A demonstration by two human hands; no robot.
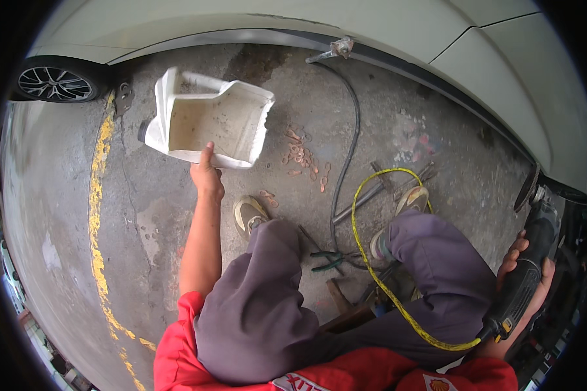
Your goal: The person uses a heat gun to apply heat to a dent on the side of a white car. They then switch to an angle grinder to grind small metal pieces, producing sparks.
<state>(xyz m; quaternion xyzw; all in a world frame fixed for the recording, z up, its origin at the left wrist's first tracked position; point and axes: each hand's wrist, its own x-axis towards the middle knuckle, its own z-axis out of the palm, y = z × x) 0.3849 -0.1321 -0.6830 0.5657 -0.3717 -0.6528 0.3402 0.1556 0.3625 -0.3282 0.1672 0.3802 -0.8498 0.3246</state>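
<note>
While the person crouched on the concrete floor (59, 215) beside a white car (404, 32), a cut-open white jug (209, 120) was held out in the left hand (207, 176). The jug was gripped at its near rim, with the thumb pressed against the outer wall and the other fingers hidden behind it. It was lifted clear of the floor, its open side turned up toward the camera and its dark cap (142, 131) pointing left. The inside was seen to be stained but otherwise bare.

The right hand (528, 274) was closed around the black body of an angle grinder (525, 267), held at the person's right side near the car's edge. The grinder's disc (525, 189) was pointed away from the body. A yellow cord (372, 260) was run from the tool's rear in a loop across the lap and floor.

Small copper washers (303, 159) were scattered on the floor just beyond the jug, and a black hose (349, 143) was trailed from under the car toward the feet. Green-handled pliers (326, 260) were left between the 2 shoes. A yellow painted line (98, 215) was seen running along the floor on the left, and a car wheel (53, 83) showed at the upper left.
</note>
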